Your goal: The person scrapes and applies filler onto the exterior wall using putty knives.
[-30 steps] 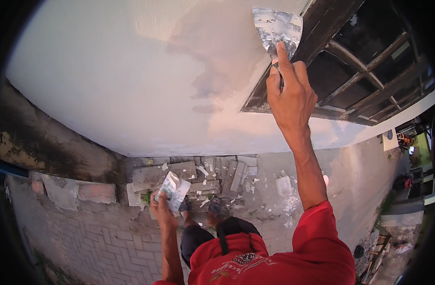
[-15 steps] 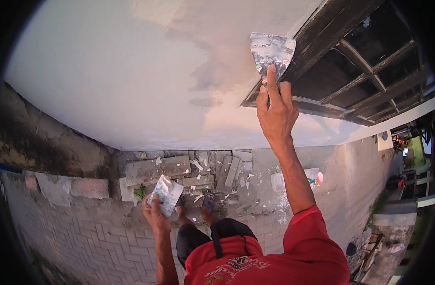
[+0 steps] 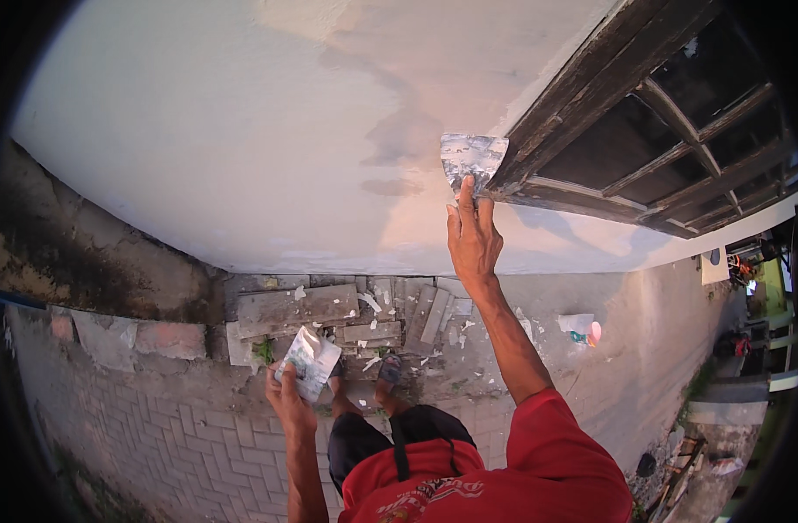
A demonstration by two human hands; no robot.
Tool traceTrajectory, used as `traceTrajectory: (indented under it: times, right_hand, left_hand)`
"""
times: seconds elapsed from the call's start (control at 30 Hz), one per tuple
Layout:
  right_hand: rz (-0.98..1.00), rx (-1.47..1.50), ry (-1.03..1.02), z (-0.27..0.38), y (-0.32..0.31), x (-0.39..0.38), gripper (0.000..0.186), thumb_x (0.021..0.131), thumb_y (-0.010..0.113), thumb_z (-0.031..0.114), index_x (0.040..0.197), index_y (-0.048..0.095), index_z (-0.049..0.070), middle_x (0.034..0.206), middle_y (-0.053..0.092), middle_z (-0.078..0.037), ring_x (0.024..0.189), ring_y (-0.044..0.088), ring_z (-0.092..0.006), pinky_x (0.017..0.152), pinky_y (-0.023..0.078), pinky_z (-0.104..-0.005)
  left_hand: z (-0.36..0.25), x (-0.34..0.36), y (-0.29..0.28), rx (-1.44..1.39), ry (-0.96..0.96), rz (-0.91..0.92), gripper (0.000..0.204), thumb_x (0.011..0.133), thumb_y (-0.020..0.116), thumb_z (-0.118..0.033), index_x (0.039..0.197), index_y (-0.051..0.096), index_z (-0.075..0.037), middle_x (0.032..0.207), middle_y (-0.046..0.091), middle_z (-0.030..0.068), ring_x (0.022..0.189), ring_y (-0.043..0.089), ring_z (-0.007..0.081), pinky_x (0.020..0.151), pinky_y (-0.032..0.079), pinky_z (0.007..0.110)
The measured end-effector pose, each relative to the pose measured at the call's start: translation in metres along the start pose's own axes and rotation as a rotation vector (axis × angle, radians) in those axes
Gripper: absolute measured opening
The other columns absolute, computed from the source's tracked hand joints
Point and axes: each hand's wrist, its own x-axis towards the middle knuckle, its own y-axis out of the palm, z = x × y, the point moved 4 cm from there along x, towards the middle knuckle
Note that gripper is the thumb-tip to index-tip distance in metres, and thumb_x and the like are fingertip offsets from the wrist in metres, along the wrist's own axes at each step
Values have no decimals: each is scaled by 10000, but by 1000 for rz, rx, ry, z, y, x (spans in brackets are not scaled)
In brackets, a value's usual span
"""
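Note:
My right hand (image 3: 475,245) grips a putty knife (image 3: 471,152), its smeared blade lying against or very near the pale wall (image 3: 198,113), beside the lower left corner of a weathered dark wooden window frame (image 3: 563,109). A finger rests on the blade; the handle is mostly hidden. Low on the left, my left hand (image 3: 287,399) is closed on a small flat pale plate (image 3: 317,366) smeared with white and grey, with a whitish lump on it; its exact kind is unclear. Damp-looking darker patches mark the wall left of the window.
A stained low wall (image 3: 102,253) runs along the left. Loose boards and rubble (image 3: 298,309) lie at the wall's foot around my sandalled feet. A white object with a pink item (image 3: 577,327) sits on the ground at right. Pavers (image 3: 198,436) are behind, clutter far right.
My right hand and the putty knife have moved down and slightly left along the wall to the frame's corner. My left hand keeps its hold on the plate.

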Motion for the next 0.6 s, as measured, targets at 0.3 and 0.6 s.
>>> traceTrajectory:
  times: [0.3,0.6]
  right_hand:
    - [198,121,132,-3,35,-81,846,830,736,73,1544,292,165,1012,521,-92,763,623,-246,596,551,-376]
    - [-87,213,-36,58,-153,88,617,835,640,-50,1424,505,75,902,550,-83,652,529,-148,505,455,-298]
  left_hand:
    - [3,2,-10,15,-7,36,147,947,618,-145,1024,566,-32,913,613,20,803,577,83,732,482,257]
    - [2,14,-10,-39,-20,81,130,943,626,-131,1011,569,-37,923,631,23,804,596,90,738,499,274]
